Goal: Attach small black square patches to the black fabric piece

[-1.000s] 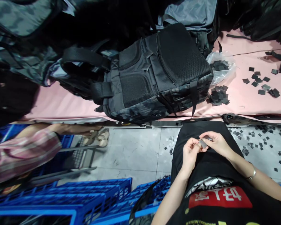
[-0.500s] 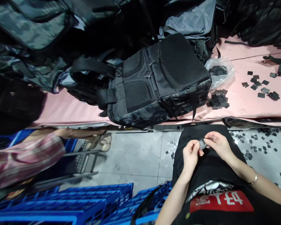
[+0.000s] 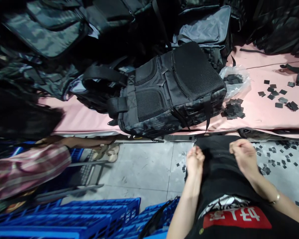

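My left hand [image 3: 195, 160] is closed above my lap, its fingertips pressed together. Opposite it, my right hand [image 3: 244, 158] is curled into a fist. A gap of black cloth lies between the two hands; whatever either one holds is hidden. On the table in front rests a black and dark camouflage backpack [image 3: 161, 89], its mesh back panel facing up and its straps toward the left. Beside its right end sit a pile of small dark squares [image 3: 233, 109] and a clear plastic bag [image 3: 235, 88] with more squares inside.
More camouflage bags [image 3: 49, 36] heap along the back of the pink table [image 3: 261, 116]. Loose squares [image 3: 272, 90] are scattered at right and on the floor. Blue crates [image 3: 94, 212] stand at lower left, near another person's plaid sleeve [image 3: 40, 164].
My hands have moved apart, the left one leftward and the right one rightward. Before, both pinched a small dark square between them; that square is out of sight now.
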A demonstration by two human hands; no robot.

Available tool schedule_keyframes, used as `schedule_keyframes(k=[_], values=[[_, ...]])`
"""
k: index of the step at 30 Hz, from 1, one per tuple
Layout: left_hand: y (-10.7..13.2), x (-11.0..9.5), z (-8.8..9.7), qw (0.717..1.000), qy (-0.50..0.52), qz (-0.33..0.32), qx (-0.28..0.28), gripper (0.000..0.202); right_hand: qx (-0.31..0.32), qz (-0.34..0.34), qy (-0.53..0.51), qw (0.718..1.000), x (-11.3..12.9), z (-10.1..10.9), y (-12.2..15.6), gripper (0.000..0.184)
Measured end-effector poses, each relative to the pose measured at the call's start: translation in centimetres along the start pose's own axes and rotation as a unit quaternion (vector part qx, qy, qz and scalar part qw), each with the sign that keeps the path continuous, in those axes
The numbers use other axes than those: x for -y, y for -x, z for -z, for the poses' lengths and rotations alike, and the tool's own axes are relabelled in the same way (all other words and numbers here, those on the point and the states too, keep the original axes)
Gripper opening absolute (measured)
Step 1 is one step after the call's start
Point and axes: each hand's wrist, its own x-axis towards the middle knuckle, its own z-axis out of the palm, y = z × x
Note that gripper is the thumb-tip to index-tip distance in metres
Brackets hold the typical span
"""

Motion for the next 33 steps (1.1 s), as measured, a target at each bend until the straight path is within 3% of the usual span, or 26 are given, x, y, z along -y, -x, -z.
schedule_keyframes(k=[2, 4, 7, 10, 14, 17, 19, 21, 24, 27, 29, 31, 33], values=[[-1.0, -1.4, 1.3, 0.999, -0.013, -0.037, -0.033, 0.032, -0.040, 0.023, -0.012, 0.999, 0.9, 1.2, -1.1, 0.015], [-0.9, -2.0, 1.8, 0.995, -0.079, -0.059, -0.009, 0.031, -0.030, -0.023, 0.029, 0.999, 0.9, 1.8, -1.8, 0.016], [0.6, -1.3, 0.8, 0.979, -0.179, -0.085, 0.049, 0.029, 0.039, -0.134, 0.097, 0.986, -0.7, 0.8, -1.6, 0.023], [2.1, 0.2, -0.8, 0.958, -0.245, -0.134, 0.068, 0.028, 0.108, -0.191, 0.082, 0.972, -2.0, -1.1, -0.6, 0.025], [2.6, 0.9, -1.4, 0.895, -0.368, -0.247, 0.042, 0.024, 0.201, -0.238, -0.004, 0.950, -1.7, -2.4, 0.1, 0.025], [2.4, 1.0, -1.0, 0.848, -0.428, -0.309, 0.053, 0.021, 0.200, -0.224, 0.010, 0.954, -1.6, -2.5, 0.4, 0.022], [1.9, 1.2, -0.6, 0.855, -0.419, -0.300, 0.056, 0.022, 0.181, -0.204, 0.038, 0.961, -1.9, -2.5, 0.3, 0.025], [1.1, 1.2, 0.0, 0.891, -0.368, -0.263, 0.033, 0.026, 0.174, -0.190, 0.052, 0.965, -2.2, -2.1, -0.4, 0.025], [-1.0, 0.3, 2.0, 0.932, -0.284, -0.221, -0.031, 0.033, 0.139, -0.120, 0.088, 0.979, -2.1, -0.6, -3.3, 0.023], [-3.4, -1.7, 5.7, 0.939, -0.248, -0.218, -0.097, 0.038, 0.040, -0.002, 0.142, 0.989, -1.7, 1.8, -8.3, 0.027], [-4.7, -2.9, 8.9, 0.928, -0.268, -0.216, -0.139, 0.034, -0.013, 0.058, 0.185, 0.981, -1.6, 3.2, -12.2, 0.033], [-5.4, -3.8, 12.2, 0.866, -0.419, -0.198, -0.187, 0.028, -0.041, 0.108, 0.260, 0.959, -1.7, 4.1, -15.8, 0.037], [-5.6, -4.4, 15.5, 0.753, -0.593, -0.160, -0.237, 0.033, -0.033, 0.112, 0.311, 0.943, -1.9, 4.5, -18.7, 0.041]])
